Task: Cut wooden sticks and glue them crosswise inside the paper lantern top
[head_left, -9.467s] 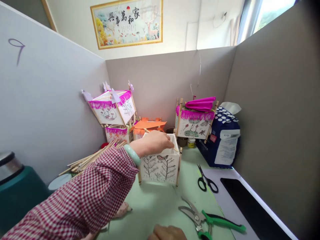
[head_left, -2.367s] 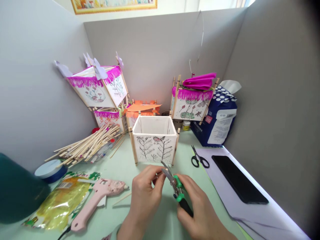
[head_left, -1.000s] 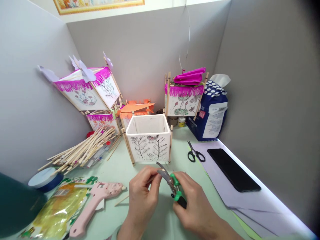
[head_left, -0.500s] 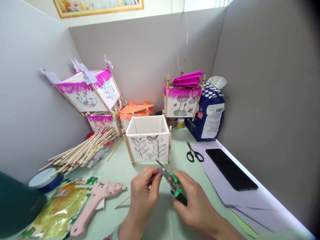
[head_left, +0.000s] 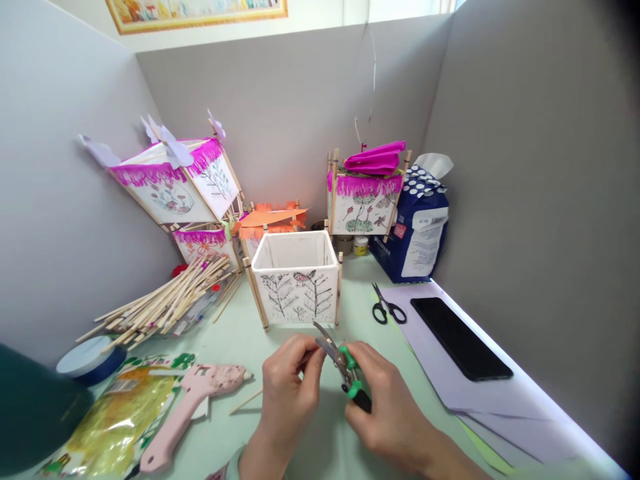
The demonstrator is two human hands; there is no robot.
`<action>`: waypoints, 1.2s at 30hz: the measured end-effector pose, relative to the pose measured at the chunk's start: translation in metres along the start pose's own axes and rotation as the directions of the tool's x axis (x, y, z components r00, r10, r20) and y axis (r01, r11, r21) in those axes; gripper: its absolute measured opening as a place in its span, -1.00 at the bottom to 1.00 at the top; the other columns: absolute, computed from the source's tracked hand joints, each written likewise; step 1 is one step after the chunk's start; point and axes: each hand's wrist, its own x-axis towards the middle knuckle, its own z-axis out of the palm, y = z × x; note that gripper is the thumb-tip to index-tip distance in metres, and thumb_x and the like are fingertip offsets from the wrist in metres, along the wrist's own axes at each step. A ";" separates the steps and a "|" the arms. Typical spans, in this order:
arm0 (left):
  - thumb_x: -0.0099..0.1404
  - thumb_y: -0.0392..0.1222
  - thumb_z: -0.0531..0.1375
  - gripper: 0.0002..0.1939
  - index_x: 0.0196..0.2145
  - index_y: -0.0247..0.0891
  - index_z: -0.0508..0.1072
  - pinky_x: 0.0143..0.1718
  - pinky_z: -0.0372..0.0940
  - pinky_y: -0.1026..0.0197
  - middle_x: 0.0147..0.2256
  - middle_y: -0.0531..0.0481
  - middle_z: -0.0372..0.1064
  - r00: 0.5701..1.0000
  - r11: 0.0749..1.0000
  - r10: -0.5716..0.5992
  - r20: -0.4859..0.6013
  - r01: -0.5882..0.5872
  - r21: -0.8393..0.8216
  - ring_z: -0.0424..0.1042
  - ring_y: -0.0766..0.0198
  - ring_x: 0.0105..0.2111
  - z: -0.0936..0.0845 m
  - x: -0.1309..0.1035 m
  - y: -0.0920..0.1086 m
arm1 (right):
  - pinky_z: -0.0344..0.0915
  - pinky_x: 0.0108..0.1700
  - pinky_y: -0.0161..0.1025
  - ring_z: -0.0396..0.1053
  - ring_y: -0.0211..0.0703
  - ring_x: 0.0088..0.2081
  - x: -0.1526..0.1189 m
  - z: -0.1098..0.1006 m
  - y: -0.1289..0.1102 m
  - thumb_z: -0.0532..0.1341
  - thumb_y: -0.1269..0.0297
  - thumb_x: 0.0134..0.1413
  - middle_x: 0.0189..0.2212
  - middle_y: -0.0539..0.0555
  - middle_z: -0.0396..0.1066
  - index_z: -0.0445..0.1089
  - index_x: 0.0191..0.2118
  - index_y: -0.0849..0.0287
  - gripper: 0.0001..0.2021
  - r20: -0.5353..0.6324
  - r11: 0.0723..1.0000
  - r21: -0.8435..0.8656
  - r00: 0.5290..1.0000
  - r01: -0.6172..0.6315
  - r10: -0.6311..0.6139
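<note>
My right hand is wrapped round the green and black handles of a pair of pruning shears, whose blades point up and left, slightly apart. At the blades, the pinched fingers of my left hand hold something too small to make out. A thin wooden stick shows just left of that hand. Behind the shears stands a white box with drawn branches on its front and wooden sticks at its corners.
At left lie a pink glue gun, a yellow packet, tape and a stick pile. Scissors, paper and a phone lie right. Decorated lanterns and a tissue pack stand behind.
</note>
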 end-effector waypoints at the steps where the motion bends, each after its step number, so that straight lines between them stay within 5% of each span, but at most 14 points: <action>1: 0.31 -0.31 0.09 -0.84 -0.40 -0.28 0.44 -0.49 0.20 0.35 -0.48 0.02 0.35 1.000 1.000 0.001 -0.001 -0.001 0.001 0.31 0.36 -0.51 0.000 0.000 -0.001 | 0.19 -0.27 -0.19 0.20 -0.13 -0.30 0.001 0.000 0.000 0.07 0.54 -0.32 -0.33 0.02 0.22 0.12 -0.30 0.11 -0.67 0.000 1.000 -0.002 1.000 0.001 -0.001; 13: 0.33 -0.32 0.07 -0.78 -0.44 -0.30 0.44 -0.45 0.16 0.37 -0.52 0.06 0.34 0.997 0.996 0.056 0.053 -0.060 0.060 0.30 0.40 -0.51 -0.004 0.005 -0.006 | 0.22 -0.17 -0.17 0.23 -0.11 -0.22 0.001 -0.006 -0.010 0.06 0.55 -0.26 -0.27 0.04 0.25 0.15 -0.29 0.11 -0.69 0.038 0.997 0.032 0.996 -0.076 0.074; 21: 0.33 -0.31 0.05 -0.73 -0.50 -0.30 0.40 -0.50 0.13 0.39 -0.59 0.09 0.28 0.989 0.999 -0.012 0.151 0.004 0.050 0.26 0.42 -0.57 -0.008 0.008 -0.006 | 0.22 -0.15 -0.16 0.22 -0.09 -0.20 0.000 -0.003 -0.003 0.08 0.55 -0.29 -0.24 0.05 0.24 0.16 -0.26 0.10 -0.64 0.023 0.998 0.035 0.998 -0.060 0.060; 36: 0.32 -0.33 0.10 -0.84 -0.31 -0.27 0.50 -0.43 0.22 0.37 -0.46 0.03 0.41 0.995 0.998 0.063 0.079 -0.065 0.026 0.36 0.37 -0.47 -0.007 0.006 -0.009 | 0.19 -0.21 -0.17 0.22 -0.10 -0.25 0.004 0.006 0.004 0.10 0.54 -0.29 -0.29 0.03 0.27 0.20 -0.20 0.12 -0.60 -0.035 0.999 -0.042 0.999 -0.031 0.029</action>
